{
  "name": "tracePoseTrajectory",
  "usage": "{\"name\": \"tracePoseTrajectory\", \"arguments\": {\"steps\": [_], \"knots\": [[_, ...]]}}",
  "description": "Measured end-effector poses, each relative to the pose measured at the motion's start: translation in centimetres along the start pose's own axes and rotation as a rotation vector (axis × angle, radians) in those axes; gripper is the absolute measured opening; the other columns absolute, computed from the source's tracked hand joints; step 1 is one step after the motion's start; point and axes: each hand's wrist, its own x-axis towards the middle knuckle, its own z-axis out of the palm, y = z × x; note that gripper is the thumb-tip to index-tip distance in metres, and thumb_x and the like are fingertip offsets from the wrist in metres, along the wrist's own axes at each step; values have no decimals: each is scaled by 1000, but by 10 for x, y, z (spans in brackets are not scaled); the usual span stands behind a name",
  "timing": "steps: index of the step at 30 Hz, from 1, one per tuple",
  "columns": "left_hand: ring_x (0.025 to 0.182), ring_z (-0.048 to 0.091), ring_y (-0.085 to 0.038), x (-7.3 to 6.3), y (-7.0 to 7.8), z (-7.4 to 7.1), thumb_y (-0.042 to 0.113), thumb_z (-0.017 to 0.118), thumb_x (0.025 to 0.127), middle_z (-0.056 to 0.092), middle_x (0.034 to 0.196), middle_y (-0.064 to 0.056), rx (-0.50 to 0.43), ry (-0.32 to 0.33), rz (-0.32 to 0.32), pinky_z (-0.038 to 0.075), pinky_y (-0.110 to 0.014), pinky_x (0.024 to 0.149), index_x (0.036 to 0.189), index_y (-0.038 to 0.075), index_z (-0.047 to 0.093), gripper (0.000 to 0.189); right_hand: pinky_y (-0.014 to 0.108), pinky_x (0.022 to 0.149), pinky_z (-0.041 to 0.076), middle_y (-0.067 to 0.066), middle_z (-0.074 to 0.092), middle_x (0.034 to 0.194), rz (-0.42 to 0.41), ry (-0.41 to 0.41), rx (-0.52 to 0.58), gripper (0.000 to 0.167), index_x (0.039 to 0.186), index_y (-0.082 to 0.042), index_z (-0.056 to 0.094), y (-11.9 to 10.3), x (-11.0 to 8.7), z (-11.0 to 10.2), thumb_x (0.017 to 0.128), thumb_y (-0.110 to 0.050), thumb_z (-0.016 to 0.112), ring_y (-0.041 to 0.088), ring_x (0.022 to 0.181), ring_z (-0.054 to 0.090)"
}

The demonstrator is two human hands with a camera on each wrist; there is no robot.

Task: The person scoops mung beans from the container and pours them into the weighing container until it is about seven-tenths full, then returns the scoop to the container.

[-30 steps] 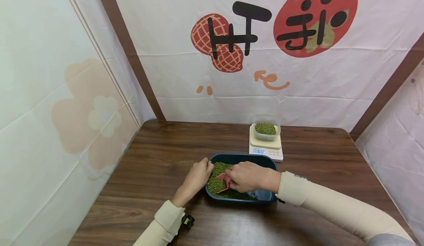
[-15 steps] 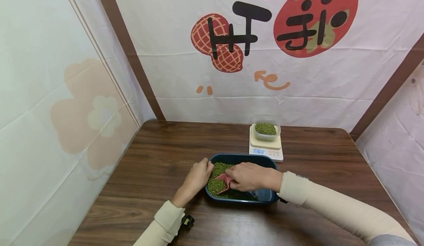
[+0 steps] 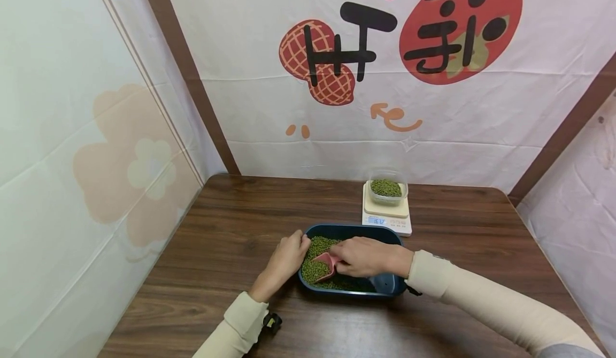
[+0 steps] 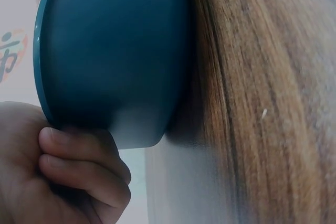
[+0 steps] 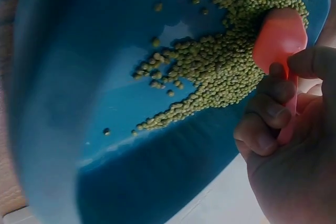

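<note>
A dark blue oblong basin [image 3: 353, 294] of green mung beans [image 3: 320, 245] stands on the table. At its left end my left hand [image 3: 287, 256] grips the rim; in the left wrist view the fingers [image 4: 86, 169] curl against the basin's outer wall [image 4: 115, 51]. Over the basin, my right hand [image 3: 366, 256] holds a pink scoop [image 3: 332, 261] by its handle, the bowl down among the beans at the left. From the right wrist view, the back of the scoop's bowl [image 5: 281, 38] shows, with beans [image 5: 226, 66] spread across the basin floor.
Behind the basin a white digital scale [image 3: 403, 226] bears a clear plastic tub [image 3: 387, 199] partly filled with mung beans. The brown wooden table [image 3: 231, 229] ends at a printed cloth backdrop [image 3: 260, 96]. Cloth hangs at both sides too.
My right hand has shifted slightly to the right, and the scoop has turned a little among the beans. My left hand stays on the rim.
</note>
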Motion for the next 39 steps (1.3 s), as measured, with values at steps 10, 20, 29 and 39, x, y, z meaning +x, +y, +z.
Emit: {"name": "tracePoseTrajectory", "arguments": {"steps": [10,20,29,39], "knots": [[53,32,-14,12,-28,16,28,40,113,35,66,1,-13,18,38,30,-33,51,84,13,44,34,22,61,35,-10,50,81,-9,3,43,6,101,-20,59,8,-2,3,106,-20,58,2,63,40],[53,31,-13,6,-10,6,28,39,113,35,65,2,-40,26,32,28,-32,51,82,12,43,34,23,62,37,-10,52,83,9,-8,112,6,105,-20,59,14,-6,5,109,-22,56,2,66,44],[53,27,-11,-1,11,-6,20,41,114,31,65,3,4,-32,-53,26,-26,52,83,13,42,32,23,64,37,-10,51,83,9,-1,134,9,105,-22,57,20,-10,8,111,-22,51,2,68,44],[52,26,-12,-2,10,-6,21,40,115,31,64,3,-8,-42,-54,25,-26,51,83,13,41,33,22,64,37,-10,49,84,17,14,164,9,105,-24,57,25,-14,8,112,-24,50,1,68,44]]}}
